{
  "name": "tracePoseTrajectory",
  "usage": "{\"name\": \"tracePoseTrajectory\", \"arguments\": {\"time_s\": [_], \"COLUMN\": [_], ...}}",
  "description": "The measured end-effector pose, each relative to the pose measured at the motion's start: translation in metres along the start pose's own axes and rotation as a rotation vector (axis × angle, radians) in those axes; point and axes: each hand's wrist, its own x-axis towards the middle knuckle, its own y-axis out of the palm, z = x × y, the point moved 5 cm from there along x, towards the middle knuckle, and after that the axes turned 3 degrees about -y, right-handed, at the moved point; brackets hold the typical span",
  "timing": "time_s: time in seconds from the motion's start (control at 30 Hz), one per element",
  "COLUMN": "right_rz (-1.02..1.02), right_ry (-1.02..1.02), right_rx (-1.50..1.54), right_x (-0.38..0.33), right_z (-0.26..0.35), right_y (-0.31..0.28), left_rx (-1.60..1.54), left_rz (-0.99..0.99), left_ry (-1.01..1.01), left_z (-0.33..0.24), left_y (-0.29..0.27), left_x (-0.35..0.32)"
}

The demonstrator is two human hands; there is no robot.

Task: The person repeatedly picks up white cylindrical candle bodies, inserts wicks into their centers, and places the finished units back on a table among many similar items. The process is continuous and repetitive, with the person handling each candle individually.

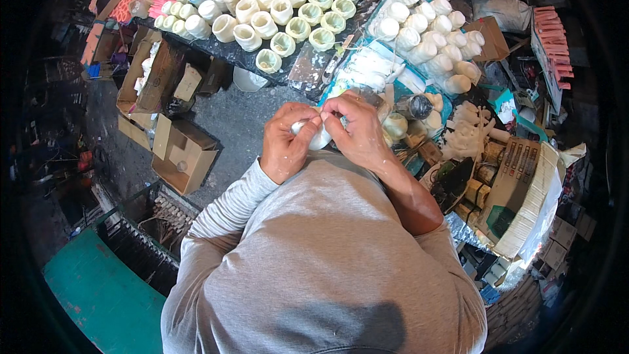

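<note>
At the lower left of the frame I have a green curved panel (98, 295), and above it an open cardboard box (187, 157) on the grey floor (242, 115). Rows of cream cups (264, 24) spread over the top of my view, left of centre, well beyond the hands.

Just left of the middle, the left hand (286, 143) is curled round a white piece (320, 140), its thumb laid over the near face and its fingers folded behind; I read that as a light hold. The piece sits in front of the grey shirt (327, 236), between the two hands. It looks rounded, but the fingers cover so much of it that I cannot tell its long axis.

The relation I judge that matters: both hands' fingertips meet at the upper edge of the piece, so its visible body lies below them in the frame, toward the shirt. The left hand is the nearer, lying against it; the right hand (354, 126) comes in from the right with thumb and forefinger bent toward that edge. How tightly its tips close, and on what, I cannot tell.

Farther right, a blue tray (373, 23) carries white cylinders (419, 23), with an open carton (514, 183) below them.
</note>
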Motion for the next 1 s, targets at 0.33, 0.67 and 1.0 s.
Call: {"name": "tracePoseTrajectory", "arguments": {"time_s": [0.33,0.67,1.0], "right_rz": [-0.123,-0.132,-0.148], "right_ry": [0.053,0.577,0.687], "right_rx": [-0.055,-0.017,-0.699], "right_x": [-0.003,-0.013,0.072], "right_z": [-0.013,-0.170,-0.335], "right_y": [0.011,-0.021,-0.007], "left_rx": [0.010,-0.023,0.072], "left_rz": [0.045,0.098,-0.083], "left_ry": [0.019,-0.283,-0.304], "left_z": [0.017,0.063,0.021], "left_y": [0.003,-0.006,-0.030], "left_x": [0.008,-0.009,-0.038]}}
